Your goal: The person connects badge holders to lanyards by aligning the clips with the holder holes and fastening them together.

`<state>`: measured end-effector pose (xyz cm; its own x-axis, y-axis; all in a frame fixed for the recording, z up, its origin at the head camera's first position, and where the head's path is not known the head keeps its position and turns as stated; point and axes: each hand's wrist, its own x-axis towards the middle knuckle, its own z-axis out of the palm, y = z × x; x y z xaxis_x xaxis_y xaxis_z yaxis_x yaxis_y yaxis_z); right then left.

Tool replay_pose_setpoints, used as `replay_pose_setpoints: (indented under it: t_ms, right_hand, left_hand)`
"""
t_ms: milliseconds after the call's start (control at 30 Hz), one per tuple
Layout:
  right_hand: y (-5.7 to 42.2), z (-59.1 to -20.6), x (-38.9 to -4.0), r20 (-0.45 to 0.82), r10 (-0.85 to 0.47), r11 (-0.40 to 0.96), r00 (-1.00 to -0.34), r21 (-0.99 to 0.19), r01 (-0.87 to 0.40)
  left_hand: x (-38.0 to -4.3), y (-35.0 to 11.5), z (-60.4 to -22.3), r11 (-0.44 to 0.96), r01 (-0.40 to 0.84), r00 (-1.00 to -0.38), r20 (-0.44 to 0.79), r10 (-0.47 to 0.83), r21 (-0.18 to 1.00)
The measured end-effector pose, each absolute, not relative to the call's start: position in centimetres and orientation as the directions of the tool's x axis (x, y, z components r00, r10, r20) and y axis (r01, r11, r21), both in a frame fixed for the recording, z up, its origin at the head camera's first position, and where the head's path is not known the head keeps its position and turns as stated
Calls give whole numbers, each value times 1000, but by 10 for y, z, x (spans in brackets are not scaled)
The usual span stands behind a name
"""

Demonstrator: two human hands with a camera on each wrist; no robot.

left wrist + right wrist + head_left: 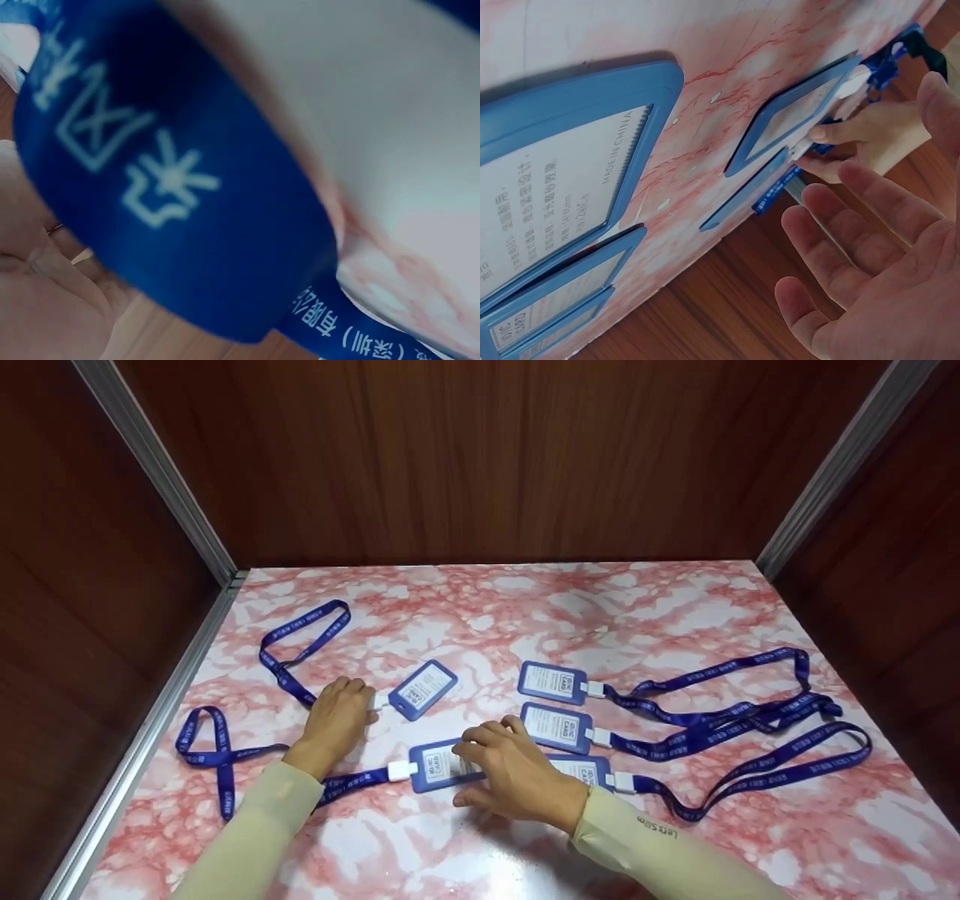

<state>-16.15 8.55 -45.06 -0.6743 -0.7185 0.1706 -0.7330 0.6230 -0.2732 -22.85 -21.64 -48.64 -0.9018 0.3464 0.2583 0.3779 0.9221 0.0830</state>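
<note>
My left hand [339, 720] pinches the white clip [379, 702] of a blue ID badge [424, 690]; the right wrist view shows its thumb and finger at that clip. The badge lies tilted on the table, its lanyard [296, 686] looping away beyond the hand. A blue lanyard strap [172, 172] fills much of the left wrist view. My right hand [517, 776] hovers with spread, relaxed fingers over a second ID badge [442, 765], covering its right end. In the right wrist view its fingers [821, 232] hold nothing. This badge's lanyard runs left beneath my left forearm.
Three more blue ID badges, the top one [553, 682], the middle one [556, 727] and the bottom one [596, 769], form a column at right. Their lanyards [750, 727] stretch rightward, partly overlapping. Brown wooden panels [480, 457] enclose the red-and-white marbled table [480, 615].
</note>
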Motion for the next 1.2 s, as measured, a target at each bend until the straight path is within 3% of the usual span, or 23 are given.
replay_pose_setpoints:
  t_ms: [467,1200]
  right_hand:
    - [81,-452,-165,185,-717,619,-673,-275,-735]
    - [81,-451,-192,210,-679,655,-703,-259,-710]
  left_hand:
    - [-226,-217,-489,928,361,-904,276,325,89]
    - [-200,-209,-476,910,413,-847,378,373,28]
